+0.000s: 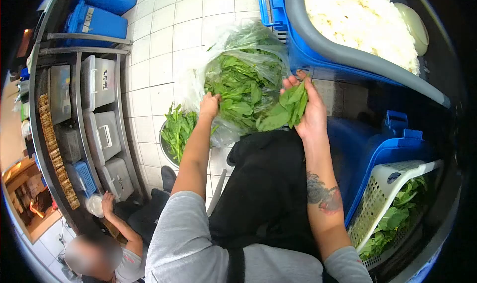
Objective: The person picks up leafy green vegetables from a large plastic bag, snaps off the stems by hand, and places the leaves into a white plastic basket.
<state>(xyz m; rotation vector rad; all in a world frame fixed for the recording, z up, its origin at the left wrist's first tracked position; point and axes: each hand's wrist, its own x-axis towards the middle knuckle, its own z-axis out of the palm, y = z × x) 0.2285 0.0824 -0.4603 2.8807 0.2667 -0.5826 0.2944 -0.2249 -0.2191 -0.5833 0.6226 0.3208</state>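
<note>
The step in hand looks like picking through leafy greens (237,77) in the open plastic bag (198,80) on the tiled floor (159,37). At the bag's left edge, the left hand's (210,105) fingers are closed on leaves; how many is hard to tell. By its right edge, the right hand's (313,109) half-curled fingers cradle a bunch (294,103). Another pick would call for a light pinch.
</note>
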